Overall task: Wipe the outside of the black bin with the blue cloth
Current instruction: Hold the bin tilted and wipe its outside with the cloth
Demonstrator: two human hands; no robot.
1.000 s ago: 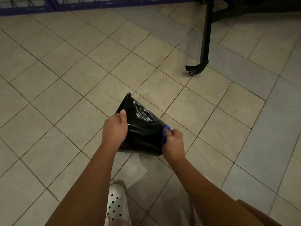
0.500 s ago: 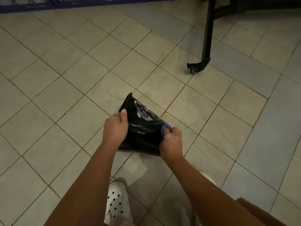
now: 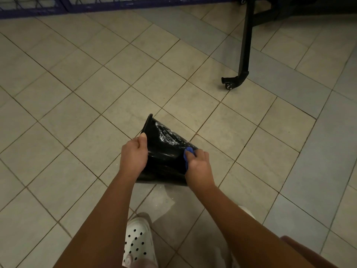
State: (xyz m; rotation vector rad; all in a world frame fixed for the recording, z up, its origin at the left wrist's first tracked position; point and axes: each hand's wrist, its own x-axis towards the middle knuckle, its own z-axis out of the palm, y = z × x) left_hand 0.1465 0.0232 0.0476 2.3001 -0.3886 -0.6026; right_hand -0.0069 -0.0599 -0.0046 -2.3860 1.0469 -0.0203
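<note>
The black bin (image 3: pixel 164 151) is tilted on its side above the tiled floor, its rim toward the upper left and a smeared whitish patch on its upper wall. My left hand (image 3: pixel 133 154) grips the rim on the left side. My right hand (image 3: pixel 199 167) presses the bunched blue cloth (image 3: pixel 188 152) against the bin's right wall; only a small part of the cloth shows past my fingers. The bin's lower wall is hidden behind both hands.
A black metal leg with a caster wheel (image 3: pixel 230 83) stands on the floor at the upper right. A purple metal grille (image 3: pixel 77 4) runs along the far edge. My white perforated shoe (image 3: pixel 138 242) is below the bin, beside a damp patch (image 3: pixel 160 202).
My right hand with the blue cloth has slid slightly leftward across the bin's wall. My left hand keeps its grip on the rim. The view has shifted a little.
</note>
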